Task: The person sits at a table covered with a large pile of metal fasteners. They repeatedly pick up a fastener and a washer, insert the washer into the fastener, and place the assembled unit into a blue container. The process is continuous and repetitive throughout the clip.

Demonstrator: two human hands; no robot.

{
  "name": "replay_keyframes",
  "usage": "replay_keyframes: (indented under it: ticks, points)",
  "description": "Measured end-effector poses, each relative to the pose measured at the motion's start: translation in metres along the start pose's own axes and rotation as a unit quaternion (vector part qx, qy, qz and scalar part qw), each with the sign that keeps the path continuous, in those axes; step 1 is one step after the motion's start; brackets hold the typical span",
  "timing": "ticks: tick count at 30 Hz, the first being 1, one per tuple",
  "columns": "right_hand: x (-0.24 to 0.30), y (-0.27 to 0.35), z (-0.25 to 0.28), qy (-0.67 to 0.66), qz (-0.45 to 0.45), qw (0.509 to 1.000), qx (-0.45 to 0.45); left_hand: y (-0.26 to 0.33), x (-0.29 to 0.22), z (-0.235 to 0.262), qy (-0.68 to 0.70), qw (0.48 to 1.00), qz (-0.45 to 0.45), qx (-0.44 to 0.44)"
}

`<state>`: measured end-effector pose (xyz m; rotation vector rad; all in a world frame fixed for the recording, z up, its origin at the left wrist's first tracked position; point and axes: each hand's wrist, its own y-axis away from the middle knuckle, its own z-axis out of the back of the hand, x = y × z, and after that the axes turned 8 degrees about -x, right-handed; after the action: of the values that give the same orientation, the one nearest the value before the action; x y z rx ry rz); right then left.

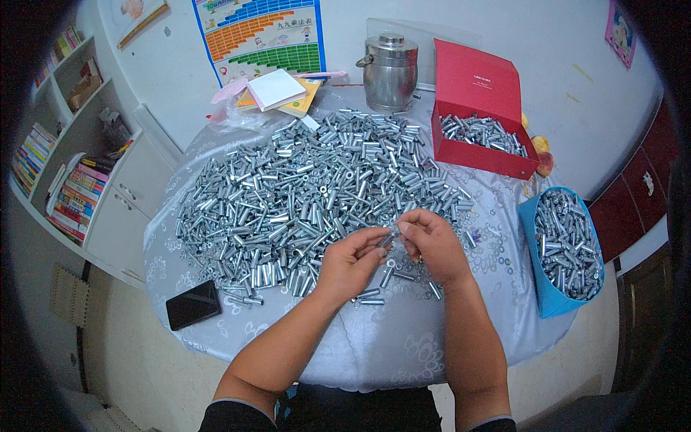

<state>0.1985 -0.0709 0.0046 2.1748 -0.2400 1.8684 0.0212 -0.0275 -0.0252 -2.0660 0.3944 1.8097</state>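
A wide heap of shiny metal sleeves [266,194] covers much of the table, with small washers mixed among them. At the heap's near right edge my two hands meet. My left hand [354,261] is closed in a pinch on a metal sleeve [389,237]. Thumb and fingers of my right hand [430,241] pinch together at the sleeve's far end; whatever small piece sits between them is too small to make out. Just below the hands a few loose sleeves [371,297] lie on the cloth. Thin washers [497,248] are scattered to the right of my right hand.
A blue bin [531,252] full of sleeves stands at the right edge. Behind it is an open red box [484,160] holding more sleeves. A steel pot [391,75] and notebooks [276,90] stand at the back. A black phone [193,305] lies near the left edge.
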Motion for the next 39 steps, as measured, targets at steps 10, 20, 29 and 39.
replay_keyframes:
  ticks: [10,20,29,39]
  points:
    - [0.007,0.003,0.003,0.102,0.051,0.993,0.037,0.001,-0.002,0.003,-0.003,1.0,-0.009,0.0]
    - [-0.011,-0.005,-0.005,0.131,0.103,0.985,-0.052,0.002,-0.004,0.001,-0.041,0.999,-0.007,-0.001]
    - [-0.004,-0.002,-0.004,0.291,0.09,0.95,-0.065,0.003,-0.006,-0.003,-0.023,0.999,-0.002,-0.03]
    - [-0.003,-0.001,-0.002,0.098,0.08,0.992,0.001,-0.002,-0.005,0.003,0.038,0.997,0.035,-0.05]
